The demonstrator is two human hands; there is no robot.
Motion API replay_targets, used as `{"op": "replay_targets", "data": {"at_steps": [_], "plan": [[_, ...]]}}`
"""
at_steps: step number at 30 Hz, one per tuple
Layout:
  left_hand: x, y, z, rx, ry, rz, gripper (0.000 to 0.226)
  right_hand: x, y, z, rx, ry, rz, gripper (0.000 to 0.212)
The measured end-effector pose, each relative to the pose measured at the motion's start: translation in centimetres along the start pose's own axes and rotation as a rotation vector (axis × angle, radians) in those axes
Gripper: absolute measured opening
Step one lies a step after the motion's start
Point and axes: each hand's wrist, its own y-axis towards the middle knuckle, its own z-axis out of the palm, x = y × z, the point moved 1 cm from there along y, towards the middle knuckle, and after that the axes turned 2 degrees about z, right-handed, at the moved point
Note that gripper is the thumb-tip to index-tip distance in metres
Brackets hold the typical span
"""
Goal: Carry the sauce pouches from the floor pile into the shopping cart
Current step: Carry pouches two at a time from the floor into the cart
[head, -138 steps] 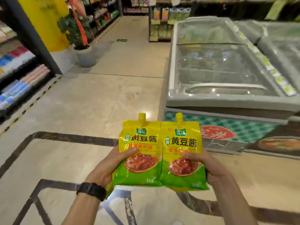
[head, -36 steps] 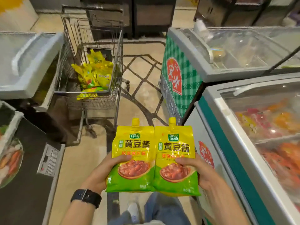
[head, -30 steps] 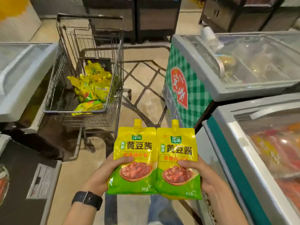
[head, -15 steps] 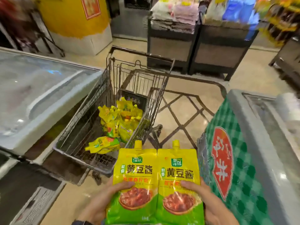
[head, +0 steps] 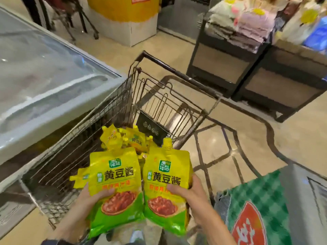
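Observation:
My left hand (head: 88, 200) grips a yellow-green sauce pouch (head: 115, 184) with a spout, thumb on its front. My right hand (head: 191, 197) holds a second, matching pouch (head: 166, 181) the same way. More pouch edges seem to lie stacked behind each. Both pouches hover side by side over the near end of the wire shopping cart (head: 127, 96). Several pouches (head: 127, 138) lie in the cart's basket, partly hidden behind the held ones. The floor pile is out of view.
A chest freezer (head: 40, 82) with a glass lid flanks the cart on the left. A green-checked freezer (head: 261, 206) stands at the lower right. Dark display stands (head: 256, 68) with packaged goods rise behind the cart, and a yellow pillar (head: 123, 16) stands beyond.
I have come right up to the cart. The two pouches now hang over its near end and have drifted slightly apart, the left one tilting.

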Motion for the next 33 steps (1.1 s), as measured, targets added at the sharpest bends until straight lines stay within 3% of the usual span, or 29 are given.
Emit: {"op": "replay_targets", "data": {"at_steps": [2, 6, 10, 14, 17, 20, 22, 24, 29, 32, 33], "plan": [[0.0, 1.6, 0.0, -0.149, -0.118, 0.029, 0.075, 2.2, 4.5, 0.5, 0.022, -0.068, -0.016, 0.071], [-7.1, -2.0, 5.0, -0.474, -0.224, 0.156, 0.051, 5.9, 14.8, 3.0, 0.068, -0.155, -0.069, 0.090], [-8.3, -0.6, 7.1, -0.778, -0.217, 0.176, 0.058, 6.7, 23.8, 6.4, 0.181, -0.209, -0.079, 0.085], [-8.1, 2.7, 9.7, -0.930, -0.256, 0.143, 0.062, 5.1, 30.8, 9.1, 0.317, -0.450, -0.116, 0.039], [-6.5, 6.5, 10.3, -1.042, -0.186, 0.082, 0.050, 2.4, 34.5, 10.8, 0.382, -0.705, -0.195, 0.036], [-2.9, 11.5, 9.2, -1.033, -0.145, -0.035, 0.050, -1.1, 37.0, 10.6, 0.438, -0.931, -0.266, 0.038], [0.4, 14.0, 8.7, -0.967, -0.042, -0.159, 0.050, -2.4, 37.8, 9.7, 0.443, -1.106, -0.307, 0.047], [3.7, 15.5, 8.8, -0.883, 0.158, -0.350, 0.042, -3.4, 38.0, 8.9, 0.494, -1.213, -0.351, 0.044], [5.5, 16.9, 8.0, -0.696, 0.487, -0.499, 0.067, -2.9, 38.0, 9.2, 0.553, -1.246, -0.392, 0.036], [4.0, 17.0, 8.3, -0.569, 0.509, -0.523, 0.103, -2.0, 37.8, 9.6, 0.565, -1.238, -0.330, 0.042], [3.3, 16.9, 8.7, -0.586, 0.487, -0.496, 0.104, -1.6, 37.6, 9.6, 0.559, -1.225, -0.328, 0.044]]}}
